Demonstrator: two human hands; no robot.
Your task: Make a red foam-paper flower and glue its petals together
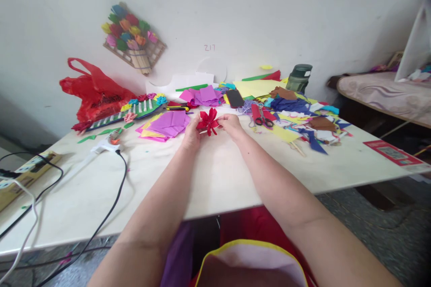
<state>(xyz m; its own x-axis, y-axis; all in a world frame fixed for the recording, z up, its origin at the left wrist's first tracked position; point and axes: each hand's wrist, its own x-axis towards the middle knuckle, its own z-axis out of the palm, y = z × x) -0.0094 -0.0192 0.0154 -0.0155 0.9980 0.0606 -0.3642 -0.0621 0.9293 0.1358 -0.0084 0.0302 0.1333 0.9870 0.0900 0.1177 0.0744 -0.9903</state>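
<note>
Shaping petals seems the step in hand: the left hand (191,134) grips the red flower (208,121) and the right hand (231,124) appears to pinch its right edge, over the table's middle. Its thin, pointed, creased petals probably call for light fingertip pressure; flat purple sheets (172,123) lie left.

Your pale table (229,184) carries a fanned stack of purple paper (173,124). Left of that stack you have the white glue gun (106,145) and, farther left, a power strip (29,175); behind it to the left, a red plastic bag (97,92); well to its right, coloured scraps (321,123) and a red QR card (392,152).
</note>
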